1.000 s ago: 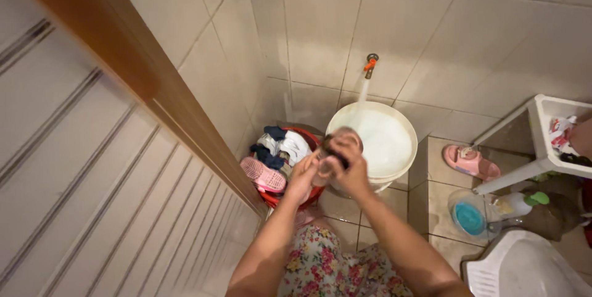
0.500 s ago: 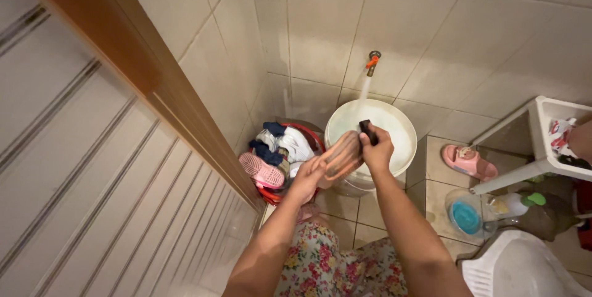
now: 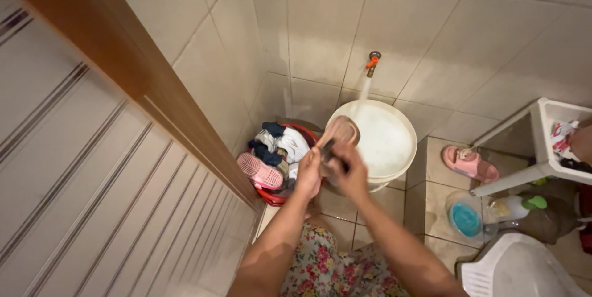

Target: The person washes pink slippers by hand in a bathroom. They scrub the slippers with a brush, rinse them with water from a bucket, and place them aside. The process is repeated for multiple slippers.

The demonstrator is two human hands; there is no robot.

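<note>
Over the white bucket (image 3: 394, 149), left hand (image 3: 308, 173) grips a brown sandal (image 3: 338, 132) sole-out while right hand (image 3: 346, 170) clutches a dark brush against it, tap (image 3: 370, 62) running — scrubbing looks mid-way, pink sandals (image 3: 262, 173) unwashed.

Both arms extended forward, left hand (image 3: 308, 173) and right hand (image 3: 346, 173) close together, fingers curled

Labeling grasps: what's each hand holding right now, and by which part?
Left hand grips a pinkish-brown slipper at its lower end. Right hand closes on a dark object against the slipper; what it is cannot be told.
</note>
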